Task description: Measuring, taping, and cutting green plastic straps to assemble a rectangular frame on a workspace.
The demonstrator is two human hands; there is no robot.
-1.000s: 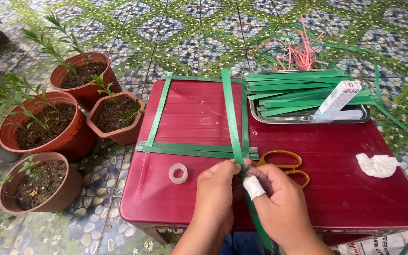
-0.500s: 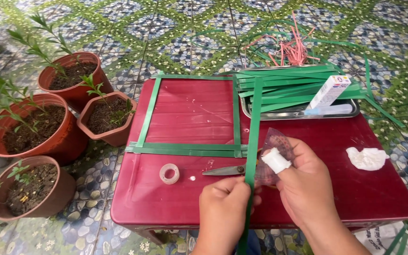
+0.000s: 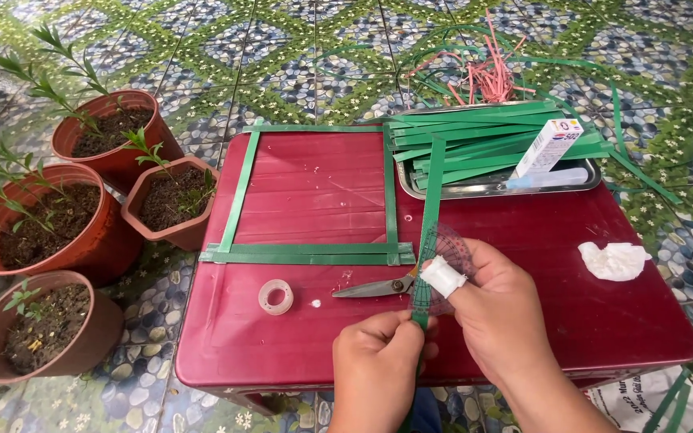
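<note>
the left hand (image 3: 378, 357) pinches the lower end of a long green strip (image 3: 429, 220) at the near edge of the red table (image 3: 571, 321), thumb and fingers clenched on it. the strip runs up from that hand toward the far edge, its upper end lying over the pile of green strips (image 3: 483, 140) in the metal tray (image 3: 495, 190) at the far right corner. the right hand (image 3: 499, 309), with a white bandage (image 3: 443, 275) wrapped on one finger, grasps a clear protractor (image 3: 439, 265) against the strip, just right of it. scissors (image 3: 378, 286) lie on the table, blades pointing left, handles hidden under the right hand. a square frame of green strips (image 3: 314, 253) lies flat on the left half. a tape roll (image 3: 275, 296) sits near the near left corner, a crumpled white tissue (image 3: 613, 260) by the right edge. a small white box (image 3: 549, 147) leans in the tray. four terracotta pots (image 3: 114, 152) with plants stand on the tiled floor beside the left edge.
</note>
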